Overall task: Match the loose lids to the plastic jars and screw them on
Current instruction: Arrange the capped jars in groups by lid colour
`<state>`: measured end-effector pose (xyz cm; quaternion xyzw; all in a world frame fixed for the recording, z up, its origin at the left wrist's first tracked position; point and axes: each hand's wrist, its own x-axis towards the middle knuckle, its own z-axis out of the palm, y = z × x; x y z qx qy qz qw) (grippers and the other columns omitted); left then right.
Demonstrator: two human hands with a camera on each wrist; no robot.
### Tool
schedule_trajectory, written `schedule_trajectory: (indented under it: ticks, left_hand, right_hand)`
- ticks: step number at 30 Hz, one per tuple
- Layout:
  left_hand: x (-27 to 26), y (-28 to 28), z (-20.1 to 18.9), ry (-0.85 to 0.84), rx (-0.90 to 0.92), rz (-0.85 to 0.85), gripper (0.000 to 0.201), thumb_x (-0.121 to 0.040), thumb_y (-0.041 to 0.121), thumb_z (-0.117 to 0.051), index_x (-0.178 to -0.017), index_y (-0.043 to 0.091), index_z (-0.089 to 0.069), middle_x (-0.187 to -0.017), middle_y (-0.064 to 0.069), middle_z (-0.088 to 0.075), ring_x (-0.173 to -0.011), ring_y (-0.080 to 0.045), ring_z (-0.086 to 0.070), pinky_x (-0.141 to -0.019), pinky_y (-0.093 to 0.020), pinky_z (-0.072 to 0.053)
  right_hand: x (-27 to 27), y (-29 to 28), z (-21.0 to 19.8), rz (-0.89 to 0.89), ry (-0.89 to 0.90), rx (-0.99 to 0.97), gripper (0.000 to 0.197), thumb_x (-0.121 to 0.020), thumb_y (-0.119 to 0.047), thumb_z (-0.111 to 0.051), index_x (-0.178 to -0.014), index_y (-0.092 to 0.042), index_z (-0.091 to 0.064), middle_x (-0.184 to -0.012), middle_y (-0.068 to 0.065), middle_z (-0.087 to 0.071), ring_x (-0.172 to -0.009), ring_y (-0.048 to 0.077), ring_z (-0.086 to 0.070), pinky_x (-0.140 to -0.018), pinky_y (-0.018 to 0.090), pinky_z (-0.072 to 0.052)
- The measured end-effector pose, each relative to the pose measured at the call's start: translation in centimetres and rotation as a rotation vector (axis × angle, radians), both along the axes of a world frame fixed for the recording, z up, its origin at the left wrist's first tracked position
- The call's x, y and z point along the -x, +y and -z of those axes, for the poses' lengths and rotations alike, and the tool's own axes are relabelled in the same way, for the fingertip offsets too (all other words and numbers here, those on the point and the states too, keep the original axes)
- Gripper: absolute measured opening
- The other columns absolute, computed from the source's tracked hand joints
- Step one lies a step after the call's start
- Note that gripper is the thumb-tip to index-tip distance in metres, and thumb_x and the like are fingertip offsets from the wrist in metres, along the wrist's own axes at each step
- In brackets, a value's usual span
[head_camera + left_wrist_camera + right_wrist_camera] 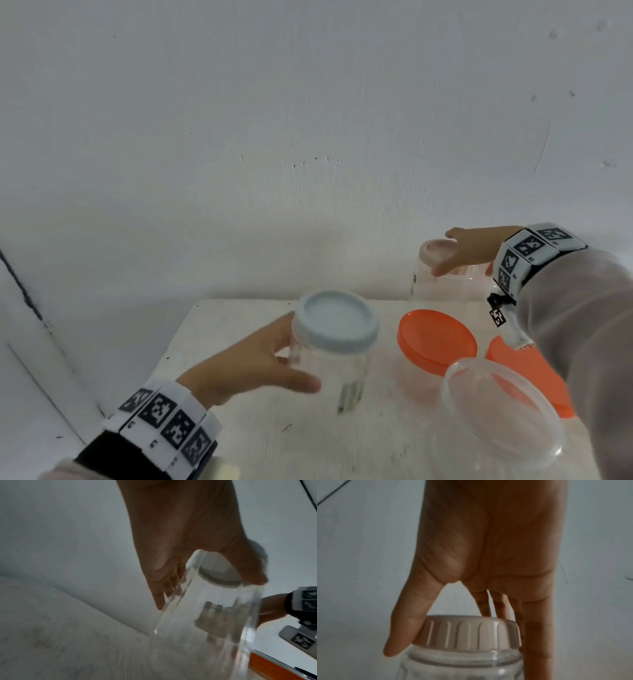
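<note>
1. Jars first: the clear plastic jar with the pale blue lid (336, 320) sits mid-table, left hand (253, 363) wrapped around its smooth wall, probably to steady it.
2. At 1 o'clock, the right hand (488, 563) pinches the ribbed pinkish lid (471, 632) between thumb and fingers, likely twisting it.
3. Two glossy orange lids (436, 337) and an open wide jar (503, 411) wait at 4 o'clock.
</note>
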<state>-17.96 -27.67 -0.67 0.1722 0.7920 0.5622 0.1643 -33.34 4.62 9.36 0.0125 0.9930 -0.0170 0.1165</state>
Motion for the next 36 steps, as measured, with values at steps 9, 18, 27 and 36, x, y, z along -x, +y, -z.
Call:
schedule_trajectory:
  ticks: [9,18,27,36]
  left_hand:
    - [8.1,-2.6,-1.1,0.149,0.100,-0.571,0.100,-0.048,0.053,-0.083,-0.134,0.024,-0.042,-0.126,0.008,-0.052,-0.116,-0.012,-0.051,-0.096,-0.032,-0.044]
    - [12.9,-4.3,0.2,0.291,0.224,-0.879,0.084,-0.061,0.037,-0.089,-0.121,-0.006,-0.049,-0.115,-0.030,-0.054,-0.112,-0.043,-0.051,-0.094,-0.052,-0.047]
    - [14.4,-5.0,2.3,0.301,0.205,-1.002,0.098,-0.060,0.040,-0.089,-0.129,0.001,-0.032,-0.126,-0.011,-0.044,-0.116,-0.027,-0.047,-0.083,-0.031,-0.039]
    - [15.2,-5.5,2.7,0.354,0.192,-0.974,0.112,-0.061,0.036,-0.089,-0.144,0.004,-0.021,-0.139,-0.011,-0.038,-0.128,-0.028,-0.038,-0.103,-0.044,-0.040]
  right_hand:
    - [1.2,-5.7,-1.6,-0.098,0.039,0.009,0.089,-0.070,-0.062,-0.074,-0.137,-0.011,-0.043,-0.129,0.009,-0.048,-0.106,0.027,-0.058,-0.094,0.043,-0.052]
    - [2.5,-14.8,0.2,-0.055,0.065,0.258,0.103,-0.068,-0.068,-0.072,-0.146,-0.014,-0.032,-0.142,0.012,-0.028,-0.113,0.035,-0.057,-0.098,0.045,-0.049]
    - [3.0,-20.6,3.0,-0.017,0.222,0.468,0.097,-0.072,-0.062,-0.071,-0.140,-0.005,-0.032,-0.123,0.009,-0.032,-0.112,0.031,-0.051,-0.090,0.039,-0.051]
    - [3.3,-22.2,6.1,0.010,0.348,0.582,0.114,-0.067,-0.077,-0.064,-0.143,0.000,-0.029,-0.134,0.011,-0.033,-0.121,0.034,-0.036,-0.086,0.036,-0.037]
